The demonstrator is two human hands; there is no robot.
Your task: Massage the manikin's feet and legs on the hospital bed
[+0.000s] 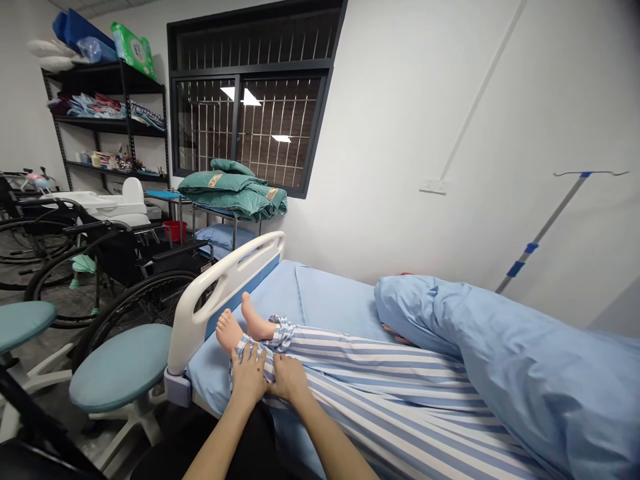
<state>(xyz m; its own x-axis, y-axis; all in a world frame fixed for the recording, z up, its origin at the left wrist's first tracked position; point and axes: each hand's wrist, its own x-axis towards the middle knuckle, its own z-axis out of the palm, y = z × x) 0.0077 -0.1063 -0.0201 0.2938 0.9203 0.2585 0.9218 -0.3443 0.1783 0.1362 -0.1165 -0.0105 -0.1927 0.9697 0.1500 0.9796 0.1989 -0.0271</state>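
On the bed lie two legs in blue-and-white striped pyjama trousers (380,357). Their bare feet, smooth like a manikin's, point up near the footboard: a nearer foot (229,331) and a farther foot (257,321). My left hand (249,375) rests over the nearer trouser cuff at the ankle, fingers spread. Just to its right, my right hand (290,379) has its fingers curled over the same lower leg, gripping the trouser leg. The thumbs nearly meet. A light blue quilt (500,353) covers the upper part of the body, partly hiding a hand beneath its edge.
A white bed footboard (200,300) stands left of the feet. Beyond it are a wheelchair (130,260) and a round teal stool (121,367). Green folded bedding (230,190) lies on a stand below the window. An IV pole (545,230) rises behind the bed.
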